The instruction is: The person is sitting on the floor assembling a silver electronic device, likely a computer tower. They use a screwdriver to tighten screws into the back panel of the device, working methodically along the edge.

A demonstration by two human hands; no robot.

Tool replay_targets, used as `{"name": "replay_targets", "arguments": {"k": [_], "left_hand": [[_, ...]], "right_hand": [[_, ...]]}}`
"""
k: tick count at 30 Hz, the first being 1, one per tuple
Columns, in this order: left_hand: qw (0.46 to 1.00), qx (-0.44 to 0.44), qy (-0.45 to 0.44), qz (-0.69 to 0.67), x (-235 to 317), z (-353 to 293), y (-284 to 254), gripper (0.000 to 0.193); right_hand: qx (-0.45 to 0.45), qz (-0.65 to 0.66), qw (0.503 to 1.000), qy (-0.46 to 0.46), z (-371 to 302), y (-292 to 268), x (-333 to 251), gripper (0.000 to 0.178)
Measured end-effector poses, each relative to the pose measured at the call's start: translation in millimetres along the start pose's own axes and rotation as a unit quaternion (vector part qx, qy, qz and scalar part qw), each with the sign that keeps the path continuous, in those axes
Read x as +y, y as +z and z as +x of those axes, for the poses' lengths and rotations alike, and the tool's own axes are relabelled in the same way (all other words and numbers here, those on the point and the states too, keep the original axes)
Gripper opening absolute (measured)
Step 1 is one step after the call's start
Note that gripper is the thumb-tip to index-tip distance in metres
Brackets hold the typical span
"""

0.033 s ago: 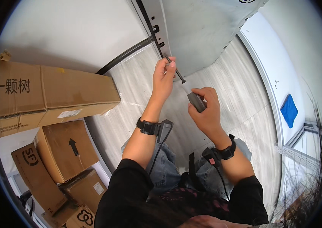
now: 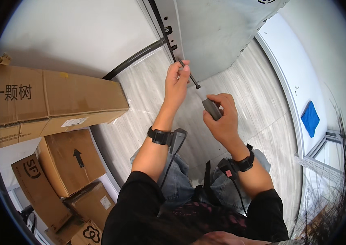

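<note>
My left hand (image 2: 174, 85) is closed in a pinch on a long, thin dark bolt (image 2: 194, 79). The bolt slants, with its wider head at the lower right end and its upper end beside the lower front edge of a pale metal cabinet (image 2: 209, 41); whether it touches the cabinet I cannot tell. To the lower right, my right hand (image 2: 227, 118) is closed round a dark grey, rectangular block (image 2: 211, 109). A small gap lies between the block and the bolt's head. The palm side of the right hand is hidden.
A long cardboard box (image 2: 87, 96) lies at left above more boxes (image 2: 75, 159). A pale wood-grain floor (image 2: 258, 98) runs beneath my hands. On a white surface at right lies a blue cloth (image 2: 310, 118). Cables hang from the devices strapped to my wrists.
</note>
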State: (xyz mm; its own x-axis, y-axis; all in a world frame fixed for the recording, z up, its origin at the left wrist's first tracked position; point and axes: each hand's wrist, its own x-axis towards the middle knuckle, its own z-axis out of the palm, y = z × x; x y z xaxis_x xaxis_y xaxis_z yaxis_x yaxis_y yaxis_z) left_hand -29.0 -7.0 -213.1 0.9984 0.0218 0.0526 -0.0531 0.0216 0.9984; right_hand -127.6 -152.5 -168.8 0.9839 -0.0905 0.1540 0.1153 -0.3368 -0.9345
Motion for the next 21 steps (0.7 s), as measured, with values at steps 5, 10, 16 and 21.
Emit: {"name": "replay_targets", "arguments": {"k": [5,10,16,21], "left_hand": [[1.0,0.011,0.001,-0.001,-2,-1,2,0.027],[1.0,0.007,-0.006,0.006,-2,0,0,0.028],[1.0,0.003,-0.001,0.026,-2,1,-3,0.029],[0.999,0.004,-0.04,-0.002,7,-2,-2,0.026]], "right_hand": [[0.005,0.002,1.0,0.0,1,-1,2,0.034],[-0.005,0.035,0.999,0.037,3,-3,2,0.034],[-0.012,0.088,0.994,0.057,5,-3,11,0.035],[-0.066,0.262,0.929,0.255,8,-10,-1,0.036]]}}
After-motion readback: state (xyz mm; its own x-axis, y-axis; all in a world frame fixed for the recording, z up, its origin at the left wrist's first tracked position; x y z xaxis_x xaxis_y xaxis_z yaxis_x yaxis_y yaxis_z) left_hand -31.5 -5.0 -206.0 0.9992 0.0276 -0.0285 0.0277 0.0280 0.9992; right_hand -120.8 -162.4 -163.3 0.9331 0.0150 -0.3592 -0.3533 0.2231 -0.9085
